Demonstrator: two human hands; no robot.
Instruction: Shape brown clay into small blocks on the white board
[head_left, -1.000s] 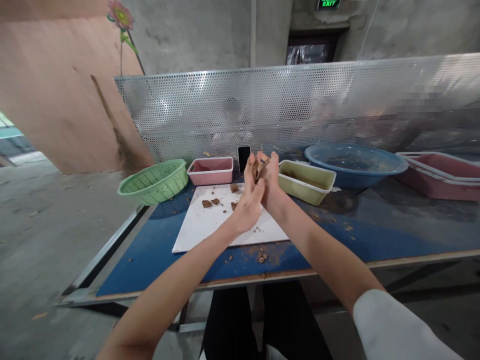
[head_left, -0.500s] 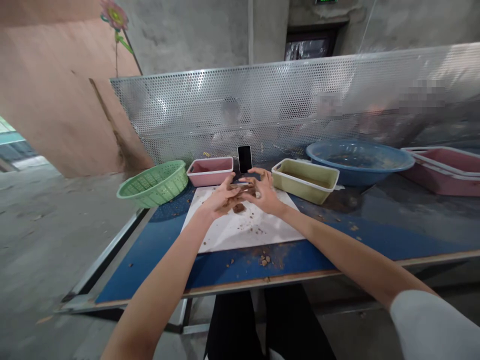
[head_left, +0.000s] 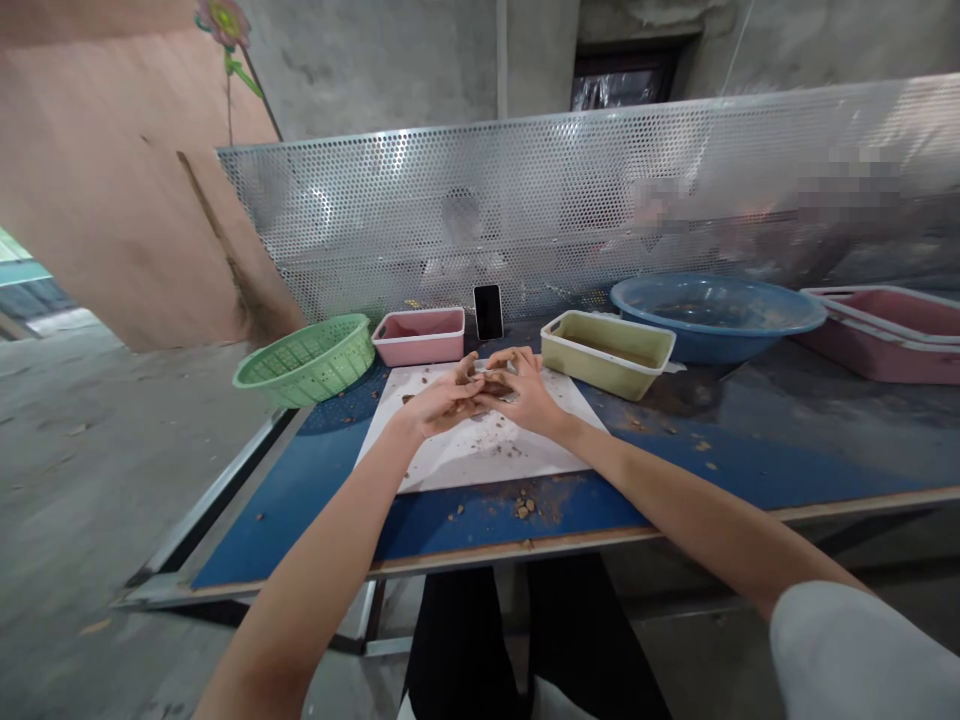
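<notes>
Over a white board smeared with brown crumbs, my two hands meet. My left hand comes in from the left, its muddy fingers curled against a brown lump of clay. From the other side my right hand arches over the same lump, thumb and fingers bent around it. Most of the lump is hidden by the fingers, so its shape cannot be made out. A small dark piece shows on the board just left of my left hand.
Behind the board stand a pink tub, an upright phone and a yellow-green tub holding brownish water. A green basket sits left; a blue basin and pink tubs right. Pebbles lie near the table's front edge.
My fingers have drawn closer together around the clay. A brown lump seen below my hands on the board no longer shows there, and a dark piece now shows left of my left hand.
</notes>
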